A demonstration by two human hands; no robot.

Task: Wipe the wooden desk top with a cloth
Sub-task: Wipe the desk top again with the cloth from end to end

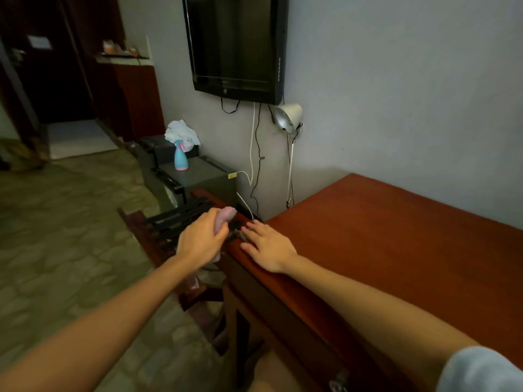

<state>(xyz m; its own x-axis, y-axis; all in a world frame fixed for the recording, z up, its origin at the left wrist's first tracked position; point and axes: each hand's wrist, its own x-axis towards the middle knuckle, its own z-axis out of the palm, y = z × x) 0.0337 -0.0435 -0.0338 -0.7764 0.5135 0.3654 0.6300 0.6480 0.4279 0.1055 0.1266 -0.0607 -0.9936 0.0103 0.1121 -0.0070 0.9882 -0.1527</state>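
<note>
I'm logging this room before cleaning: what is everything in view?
wooden desk top: one, reddish-brown, right, by the wall
small cloth: one, pink, in the left hand
spray bottle: one, blue, on the metal box
crumpled cloth: one, white, behind the bottle
metal box: one, grey, left of the desk
flat television: one, black, on the wall
cone-shaded lamp: one, white, below the television
left hand: one, grips the small cloth
right hand: one, fingers flat on the desk top

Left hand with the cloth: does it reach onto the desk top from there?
Probably yes. The left hand grips the pink cloth just off the corner of the desk top; only the right hand, flat on that corner, crowds it.
</note>
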